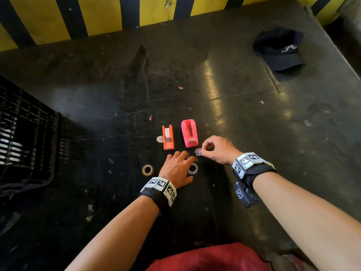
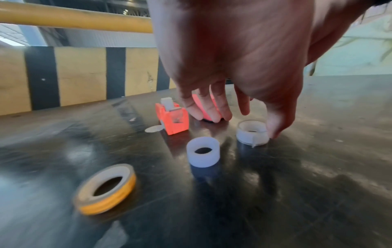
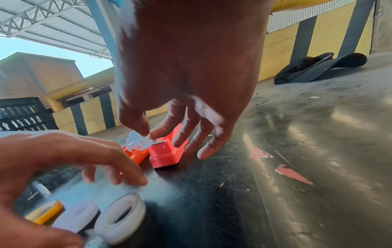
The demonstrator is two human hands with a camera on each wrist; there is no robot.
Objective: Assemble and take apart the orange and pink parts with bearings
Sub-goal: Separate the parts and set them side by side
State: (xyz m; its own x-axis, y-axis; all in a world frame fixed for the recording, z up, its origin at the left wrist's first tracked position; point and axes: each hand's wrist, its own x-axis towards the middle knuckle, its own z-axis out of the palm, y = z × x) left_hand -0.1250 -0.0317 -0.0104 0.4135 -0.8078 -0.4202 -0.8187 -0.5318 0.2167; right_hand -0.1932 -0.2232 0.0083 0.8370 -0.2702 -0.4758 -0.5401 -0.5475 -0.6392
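Note:
The orange part (image 1: 168, 137) and the pink part (image 1: 189, 133) stand side by side on the dark table, a white block sitting in the orange one. My right hand (image 1: 203, 152) hovers just in front of the pink part (image 3: 167, 152) and pinches a small clear plastic piece (image 3: 139, 141) between thumb and forefinger. My left hand (image 1: 182, 163) hangs over the table with fingers spread and relaxed, holding nothing. Its thumb tip touches down beside a clear ring (image 2: 252, 132). A white ring (image 2: 203, 151) stands next to that one, hidden under the hand in the head view.
A yellow tape roll (image 1: 147, 170) lies left of my left hand, and a clear disc (image 1: 159, 139) lies beside the orange part. A black crate (image 1: 25, 137) stands at the left edge, a dark cap (image 1: 279, 49) at the far right. A striped yellow-black wall bounds the back.

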